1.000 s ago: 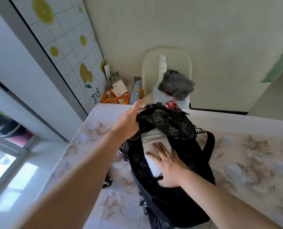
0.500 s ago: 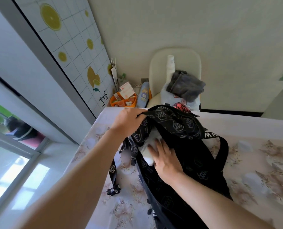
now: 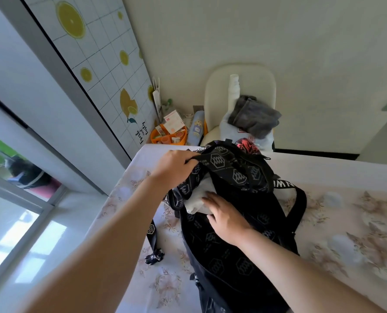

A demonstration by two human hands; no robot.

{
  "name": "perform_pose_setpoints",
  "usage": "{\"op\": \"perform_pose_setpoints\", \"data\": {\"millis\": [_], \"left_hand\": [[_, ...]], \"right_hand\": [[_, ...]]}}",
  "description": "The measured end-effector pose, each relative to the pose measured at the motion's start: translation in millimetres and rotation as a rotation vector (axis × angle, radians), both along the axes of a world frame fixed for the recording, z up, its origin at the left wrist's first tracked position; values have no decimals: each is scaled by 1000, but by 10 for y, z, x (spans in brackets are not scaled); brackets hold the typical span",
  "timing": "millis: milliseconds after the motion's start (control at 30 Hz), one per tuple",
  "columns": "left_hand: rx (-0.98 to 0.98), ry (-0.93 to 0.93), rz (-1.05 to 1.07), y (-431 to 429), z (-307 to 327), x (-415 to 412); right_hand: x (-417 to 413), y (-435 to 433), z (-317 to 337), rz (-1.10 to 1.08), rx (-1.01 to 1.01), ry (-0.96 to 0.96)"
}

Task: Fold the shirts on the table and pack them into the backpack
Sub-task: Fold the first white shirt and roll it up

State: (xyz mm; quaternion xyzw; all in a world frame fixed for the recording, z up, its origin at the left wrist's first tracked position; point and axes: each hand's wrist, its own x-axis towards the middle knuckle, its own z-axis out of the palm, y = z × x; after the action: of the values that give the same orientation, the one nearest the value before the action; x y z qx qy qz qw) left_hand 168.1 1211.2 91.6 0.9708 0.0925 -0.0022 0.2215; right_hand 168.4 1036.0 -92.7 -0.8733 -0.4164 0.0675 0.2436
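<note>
Closest to you, both bare forearms came in from the bottom of the view. The black backpack [image 3: 215, 263] with the grey hexagon logos lay on the table [image 3: 357, 222], on that pale flowery cloth. Its bottom end was toward you and its mouth pointed away. A thin strap [image 3: 153, 242] trailed off its left side across the cloth, and a wider shoulder strap [image 3: 303, 204] looped out on the right.

Your right hand [image 3: 227, 219] lay palm down at the mouth of the bag. The fingers were stretched out flat and pressed on the white shirt [image 3: 198, 196], not gripping anything. The shirt was bunched in the opening, mostly inside, with a pale fold showing at the left edge.

A bit further out, your left hand [image 3: 173, 169] was clenched around the top flap of the backpack, holding it up over the shirt. From this angle you couldn't see how deep the shirt sat.

Right behind the bag something red and pink [image 3: 246, 144] poked up, no idea what. Past the far table edge stood a cream chair [image 3: 255, 80]. It carried a white plastic bag [image 3: 231, 129], a crumpled grey cloth [image 3: 254, 117] on top of that, and a tall white column that was maybe stacked cups. Left of the chair sat a pale blue bottle [image 3: 196, 129] and an orange tray [image 3: 156, 137] full of little boxes. That corner butted against the lemon-print panel [image 3: 93, 53], with the window [image 3: 12, 211] off to the left.
</note>
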Motion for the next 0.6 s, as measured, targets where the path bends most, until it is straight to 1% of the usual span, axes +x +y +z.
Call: {"op": "perform_pose_setpoints", "data": {"millis": [100, 200, 267, 300, 400, 533, 600], "left_hand": [[11, 137, -85, -130, -74, -35], [92, 310, -197, -360, -102, -112], [94, 329, -250, -607, -108, -166], [47, 306, -260, -767, -91, -199], [-123, 231, -306, -1356, -46, -298], [-169, 231, -462, -2339, 11, -442], [-170, 239, -512, -2849, -6, -467]], "right_hand": [[-41, -272, 323, -36, 79, -143], [-115, -592, 689, -75, 128, -179], [-179, -865, 953, -173, 75, -170], [-208, -1017, 1056, -227, 43, -154], [-317, -1574, 1260, -378, -38, -30], [-494, -2526, 1407, -558, -191, 222], [-605, -3078, 1452, -652, -201, 316]]}}
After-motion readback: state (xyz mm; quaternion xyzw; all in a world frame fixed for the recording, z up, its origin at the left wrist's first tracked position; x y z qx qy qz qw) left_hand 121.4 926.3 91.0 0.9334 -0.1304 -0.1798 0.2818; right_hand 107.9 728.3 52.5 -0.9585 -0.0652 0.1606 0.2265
